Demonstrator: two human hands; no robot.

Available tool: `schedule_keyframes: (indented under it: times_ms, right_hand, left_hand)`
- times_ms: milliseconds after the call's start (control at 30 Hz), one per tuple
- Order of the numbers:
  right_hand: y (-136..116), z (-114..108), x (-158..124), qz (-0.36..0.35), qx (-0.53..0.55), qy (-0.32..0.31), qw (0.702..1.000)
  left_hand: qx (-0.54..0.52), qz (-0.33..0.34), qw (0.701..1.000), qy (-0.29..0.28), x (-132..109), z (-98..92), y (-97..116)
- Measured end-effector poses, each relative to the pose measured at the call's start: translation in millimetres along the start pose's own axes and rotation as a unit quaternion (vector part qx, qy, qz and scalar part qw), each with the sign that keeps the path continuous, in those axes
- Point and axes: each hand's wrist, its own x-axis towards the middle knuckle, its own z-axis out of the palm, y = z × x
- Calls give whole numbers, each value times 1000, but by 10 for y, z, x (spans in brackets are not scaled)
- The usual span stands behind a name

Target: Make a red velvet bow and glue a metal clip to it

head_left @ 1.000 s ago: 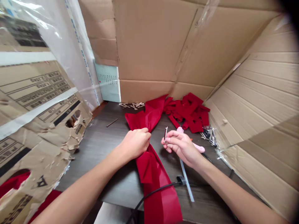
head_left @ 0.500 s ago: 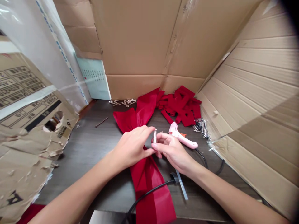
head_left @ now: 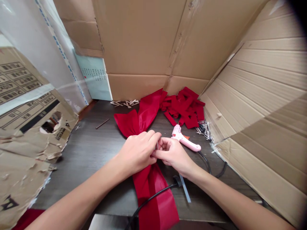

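Cardboard (head_left: 139, 38) backs the desk (head_left: 86, 147); right hand (head_left: 175, 154) pinches a metal clip (head_left: 157, 146), meeting left hand (head_left: 136, 150) (grip hidden); keep red fabric (head_left: 165, 201) gathered.

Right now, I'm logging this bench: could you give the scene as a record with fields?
Left hand: over the middle of the red fabric; grip hidden
Right hand: pinching a thin metal piece, mostly hidden, beside the left hand
Glue gun: pink, lying right of the hands
Clear stick: nearer the viewer than the glue gun
Black cable: across the fabric's near end
Red pieces: heaped at back right
Metal clips: at the back, left of the fabric
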Motion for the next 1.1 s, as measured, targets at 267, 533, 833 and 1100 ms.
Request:
schedule_keyframes:
  times_ms: [267,533,833,1100]
  right_hand:
    - [-138,-194,8,-71,-184,9,980]
    - [-183,-1056,89,2,-693,84,716]
    - [-196,-1060,163,-28,-707,119,697]
    - [-318,-927,71,-75,-219,199,952]
  left_hand:
    - [-166,-24,983,74,-8,138,-112]
    - [-337,-63,929,137,23,128,-196]
    - [-570,-169,798,93,50,17,-190]
    - [-582,-177,788,95,59,26,-213]
